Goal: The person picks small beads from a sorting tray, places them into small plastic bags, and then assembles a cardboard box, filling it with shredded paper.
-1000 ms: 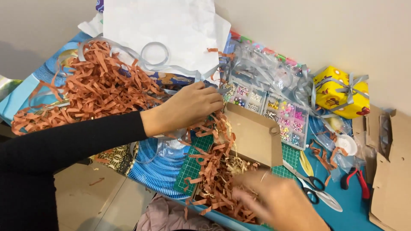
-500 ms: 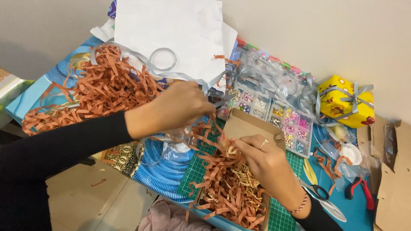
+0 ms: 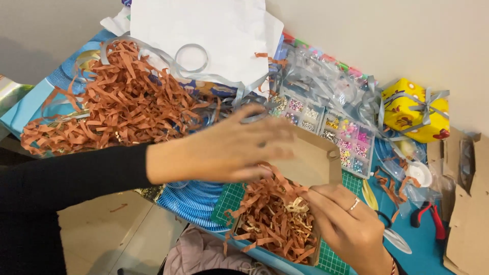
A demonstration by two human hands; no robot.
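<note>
A small brown cardboard box [image 3: 311, 159] stands open on a green cutting mat [image 3: 232, 196], filled with brown shredded paper [image 3: 270, 219] and a few pale strands. My left hand [image 3: 226, 147] hovers blurred over the box's far side, fingers spread, holding nothing that I can see. My right hand [image 3: 349, 229], with a ring on one finger, rests at the box's right edge, its fingers pressing into the shredded filling beside the raised lid flap.
A big heap of brown shreds [image 3: 117, 109] lies at the back left, with white paper [image 3: 204, 30] and grey ribbon [image 3: 191, 53] behind. A clear bead organiser [image 3: 333, 130], a yellow wrapped gift [image 3: 412, 109], scissors [image 3: 395, 237], red pliers [image 3: 425, 216] and cardboard pieces [image 3: 468, 203] crowd the right.
My right hand has come up from the lower edge to the box and pushed into the shreds. My left hand has lifted and spread over the box, moving fast.
</note>
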